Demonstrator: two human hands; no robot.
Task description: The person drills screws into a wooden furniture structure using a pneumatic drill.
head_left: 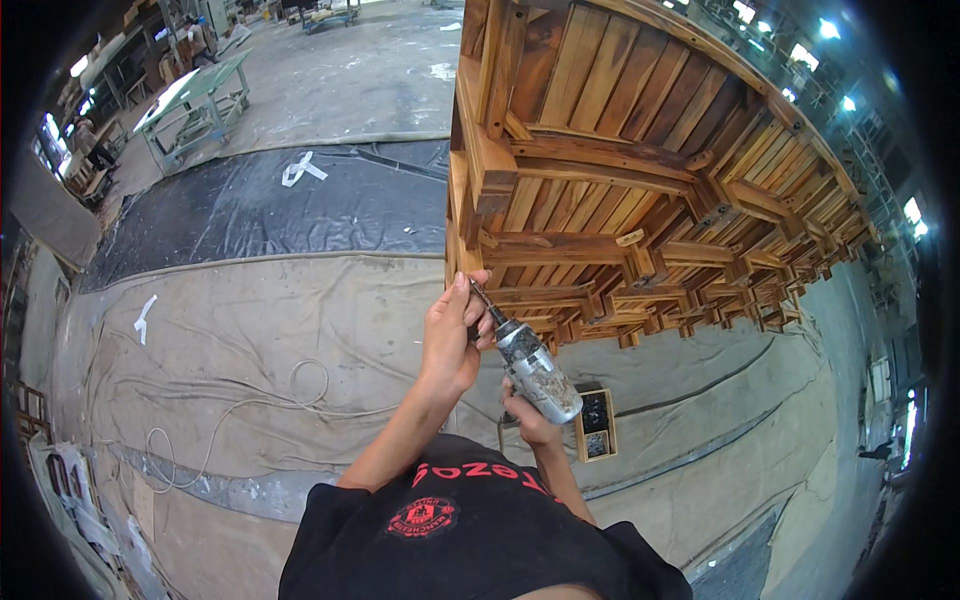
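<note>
A stack of brown slatted wooden furniture pieces (640,180) stands in front of me, filling the upper right. My right hand (528,420) grips the handle of a silver power drill (535,368), hidden partly behind the drill's body. The drill's bit (480,296) points up and left at a lower wooden rail. My left hand (452,335) is raised beside the bit, fingers curled around the drill's front end, thumb tip at the wood's edge. My black shirt fills the bottom middle.
A small wooden box (596,424) with dark compartments lies on the floor by the stack. Grey tarps (240,330) cover the floor, with a pale cord (230,415) looped at the left. A green work table (195,100) stands far left, people near it.
</note>
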